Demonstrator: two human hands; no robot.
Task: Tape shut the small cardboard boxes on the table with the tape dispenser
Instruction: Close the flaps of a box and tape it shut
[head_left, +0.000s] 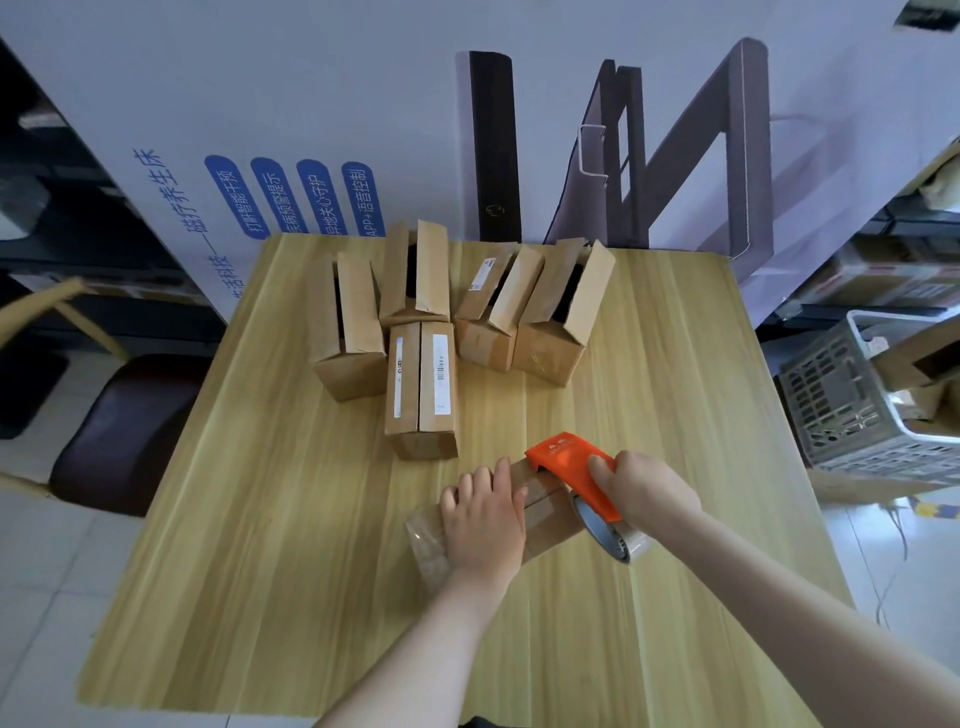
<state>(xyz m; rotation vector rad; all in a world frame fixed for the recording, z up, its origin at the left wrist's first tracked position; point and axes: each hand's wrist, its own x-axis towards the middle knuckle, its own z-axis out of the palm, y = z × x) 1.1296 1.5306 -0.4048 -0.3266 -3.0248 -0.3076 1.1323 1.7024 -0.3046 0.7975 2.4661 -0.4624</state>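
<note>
A small cardboard box (548, 512) lies on the wooden table (311, 545) in front of me, mostly covered by my hands. My left hand (485, 519) presses flat on its left part, where clear tape (426, 545) wraps the end. My right hand (641, 491) grips the orange tape dispenser (569, 462), which rests on the box's top with its tape roll (615, 535) hanging at the right. A closed box with white labels (422, 389) lies just beyond. Several boxes with raised flaps (561, 312) stand in a row at the table's far side.
A grey plastic crate (852, 395) holding cardboard stands on the floor to the right. A dark-seated chair (119, 431) sits left of the table. A large printed carton (519, 130) forms a wall behind the far edge.
</note>
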